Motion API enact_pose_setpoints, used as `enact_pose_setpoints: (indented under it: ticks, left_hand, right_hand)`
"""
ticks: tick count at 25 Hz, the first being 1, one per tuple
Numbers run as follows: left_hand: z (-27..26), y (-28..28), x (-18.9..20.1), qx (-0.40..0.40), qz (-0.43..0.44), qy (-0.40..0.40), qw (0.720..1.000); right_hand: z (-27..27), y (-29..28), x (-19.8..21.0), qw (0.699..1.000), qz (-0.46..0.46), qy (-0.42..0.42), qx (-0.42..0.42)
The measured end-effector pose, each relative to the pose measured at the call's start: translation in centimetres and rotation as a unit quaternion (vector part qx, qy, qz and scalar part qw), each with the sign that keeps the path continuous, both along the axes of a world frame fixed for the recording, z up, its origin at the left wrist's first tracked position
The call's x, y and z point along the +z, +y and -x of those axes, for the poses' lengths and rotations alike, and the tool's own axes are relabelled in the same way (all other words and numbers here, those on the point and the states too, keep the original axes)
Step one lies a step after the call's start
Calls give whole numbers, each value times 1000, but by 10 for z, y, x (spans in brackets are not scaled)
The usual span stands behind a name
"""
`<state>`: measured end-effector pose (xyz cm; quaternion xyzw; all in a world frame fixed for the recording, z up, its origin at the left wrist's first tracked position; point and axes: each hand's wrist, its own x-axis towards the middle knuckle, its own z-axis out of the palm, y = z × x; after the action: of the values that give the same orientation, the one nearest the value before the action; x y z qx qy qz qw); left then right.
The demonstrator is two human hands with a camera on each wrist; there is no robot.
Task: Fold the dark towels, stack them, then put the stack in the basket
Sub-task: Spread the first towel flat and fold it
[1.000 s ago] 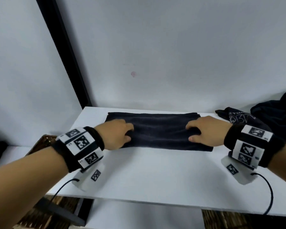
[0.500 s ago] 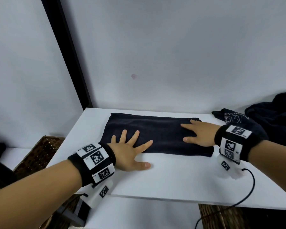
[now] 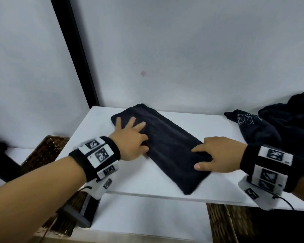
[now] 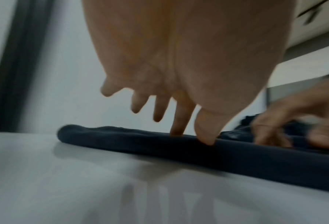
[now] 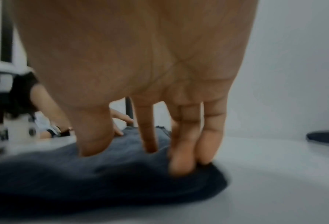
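A dark towel (image 3: 168,148), folded into a long strip, lies diagonally on the white table (image 3: 140,181), far end at the back left, near end by the front edge. My left hand (image 3: 130,135) rests on its far half with fingers spread and straight. In the left wrist view the index finger and thumb of the left hand (image 4: 180,118) touch the towel (image 4: 236,159). My right hand (image 3: 214,153) presses straight fingers and thumb on the near half. The right wrist view shows the right hand's (image 5: 150,75) fingertips on the towel (image 5: 83,189).
A heap of dark cloth (image 3: 279,127) lies at the table's right end against the wall. A wicker basket (image 3: 44,153) stands lower, left of the table. More wicker (image 3: 223,223) shows under the front right edge. A black post runs up the wall at back left.
The towel has swung from lying straight across the table to a diagonal, its right end toward me. My left hand moved onto the far end; the right hand came nearer with the towel.
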<state>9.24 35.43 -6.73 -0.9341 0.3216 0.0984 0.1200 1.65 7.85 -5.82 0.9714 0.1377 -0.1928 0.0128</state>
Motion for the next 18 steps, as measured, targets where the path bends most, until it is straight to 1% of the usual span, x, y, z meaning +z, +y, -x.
enact_pose_setpoints:
  ticks: [1,2,3,4,5,6,7,9,10,11,13,15,18]
  left_hand:
    - [18,-2,-5,-81,80,-21,993]
    - [38,-4,-13,-164,162,-16,973]
    - [56,-4,-21,-223,208,-2,952]
    - [71,-1,-28,-249,221,16,943]
    - [79,4,-38,-245,207,34,947]
    - [83,11,-46,-231,176,50,956]
    - [84,17,-51,-227,146,45,962]
    - [86,21,-59,-248,130,-6,960]
    - [88,20,-60,-247,140,-18,959]
    - [88,20,-60,-244,170,-9,955]
    - [89,25,-60,-236,256,52,936]
    - [91,41,-60,-232,307,84,919]
    - [96,63,-55,-223,345,73,909]
  right_hand:
    - [10,4,1,998,-64,28,8]
    - [19,6,0,991,-122,49,13]
    - [25,6,-3,986,-159,48,24]
    - [29,5,-6,984,-172,33,41]
    - [34,4,-10,984,-170,18,56]
    - [38,5,-12,983,-167,7,70]
    - [41,5,-14,984,-155,2,81]
    - [50,10,-16,988,-99,-12,121]
    - [55,16,-18,987,-59,-27,149]
    - [60,21,-19,983,-29,-43,175]
    - [70,31,-22,975,-20,-59,214]
    - [75,36,-22,973,-51,-49,221]
    - [79,38,-16,971,-140,-55,186]
